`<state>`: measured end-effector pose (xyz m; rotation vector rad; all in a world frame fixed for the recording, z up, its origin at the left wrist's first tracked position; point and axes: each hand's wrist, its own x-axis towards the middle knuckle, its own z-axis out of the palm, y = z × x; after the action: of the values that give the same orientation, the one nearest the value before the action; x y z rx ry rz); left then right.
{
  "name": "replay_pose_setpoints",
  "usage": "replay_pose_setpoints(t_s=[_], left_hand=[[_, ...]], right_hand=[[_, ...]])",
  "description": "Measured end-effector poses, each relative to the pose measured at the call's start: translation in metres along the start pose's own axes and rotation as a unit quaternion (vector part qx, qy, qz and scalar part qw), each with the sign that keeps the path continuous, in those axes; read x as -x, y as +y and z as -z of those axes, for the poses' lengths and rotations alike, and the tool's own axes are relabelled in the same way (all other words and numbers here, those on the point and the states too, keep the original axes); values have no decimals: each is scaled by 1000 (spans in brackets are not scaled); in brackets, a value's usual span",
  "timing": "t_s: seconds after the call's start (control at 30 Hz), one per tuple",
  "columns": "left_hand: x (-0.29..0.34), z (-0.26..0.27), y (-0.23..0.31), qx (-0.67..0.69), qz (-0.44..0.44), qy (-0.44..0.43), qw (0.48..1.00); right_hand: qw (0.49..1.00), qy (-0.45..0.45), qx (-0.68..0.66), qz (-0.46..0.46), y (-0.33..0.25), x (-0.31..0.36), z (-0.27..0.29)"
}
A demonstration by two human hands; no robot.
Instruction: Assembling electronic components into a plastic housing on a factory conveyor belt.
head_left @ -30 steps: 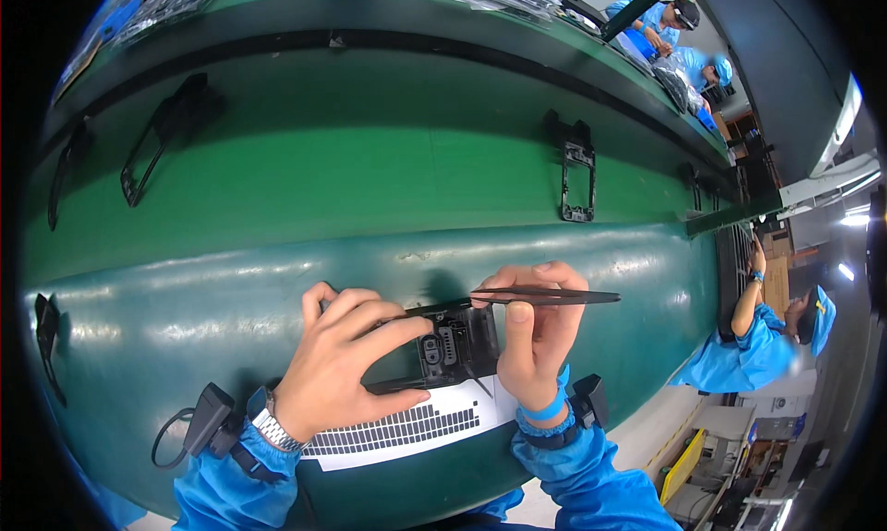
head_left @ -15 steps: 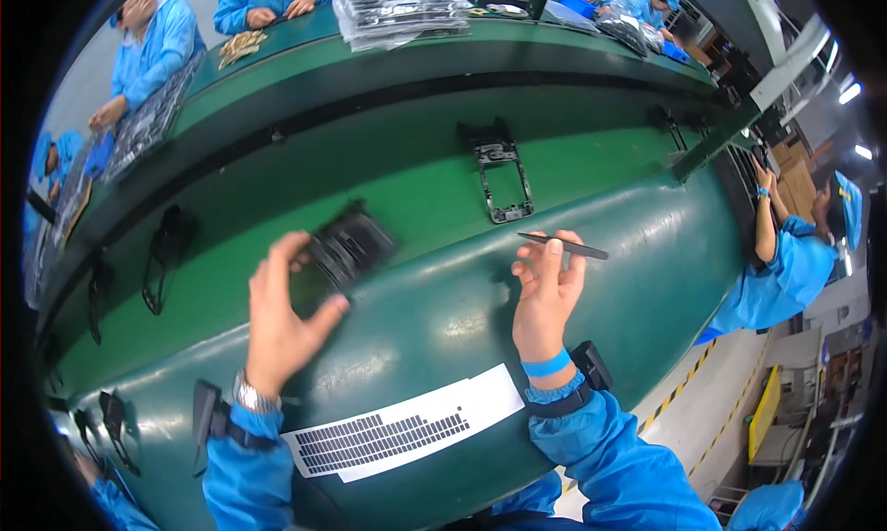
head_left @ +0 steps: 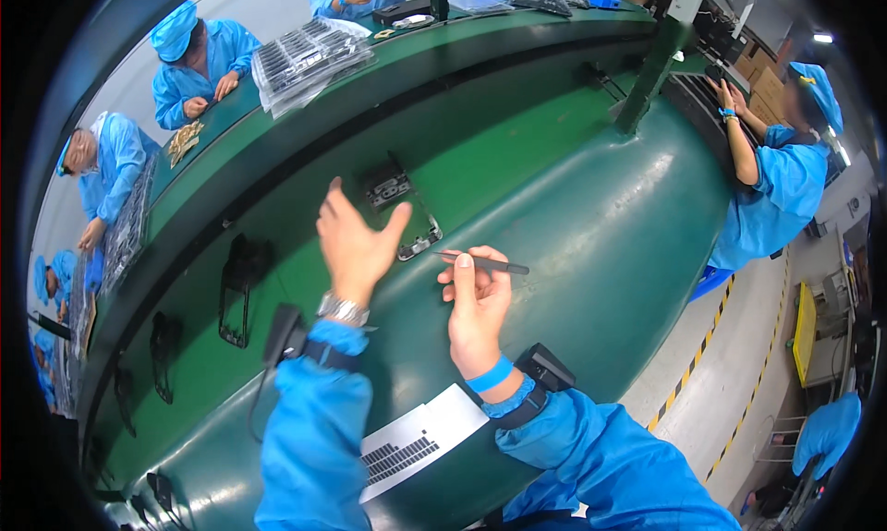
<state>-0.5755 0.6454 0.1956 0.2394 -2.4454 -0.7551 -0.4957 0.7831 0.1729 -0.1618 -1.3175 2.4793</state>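
Observation:
My left hand (head_left: 356,245) is open over the green work surface, fingers spread and thumb apart, holding nothing. Just beyond its thumb lies a black rectangular device frame (head_left: 386,189), partly hidden by the hand; I cannot tell whether they touch. My right hand (head_left: 479,300) pinches dark tweezers (head_left: 499,266) between thumb and fingers, their tips pointing left near the frame's lower end. Another black frame (head_left: 235,314) rests on the surface to the left. Between my forearms lies a white sheet of small black rectangular stickers (head_left: 448,420), partly covered by my left sleeve.
More black frames (head_left: 162,360) lie farther left. A raised shelf (head_left: 443,78) runs along the far side, bearing stacked plastic trays (head_left: 305,60). A green post (head_left: 651,78) stands at the right. Several co-workers in blue are seated beyond the shelf and at the right.
My left hand has let go of a black frame, now lying to the left, and has moved to the other frame. The view has turned right. The tweezers stay in my right hand.

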Motion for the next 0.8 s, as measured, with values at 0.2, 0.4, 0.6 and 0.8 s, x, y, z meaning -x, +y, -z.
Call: replay_pose_setpoints(t_s=[0.2,0.4,0.6,0.8], left_hand=[[-11,-49,33,-72,212,-34,974],[-17,36,-20,99,19,-6,995],[66,147,-46,124,-58,-221,966],[145,177,-60,137,-69,-259,954]], right_hand=[[999,-15,-1,46,7,6,-4],[990,-140,8,28,-10,12,-5],[940,-336,-16,-56,-54,48,-1],[844,-472,252,-45,-83,95,45]])
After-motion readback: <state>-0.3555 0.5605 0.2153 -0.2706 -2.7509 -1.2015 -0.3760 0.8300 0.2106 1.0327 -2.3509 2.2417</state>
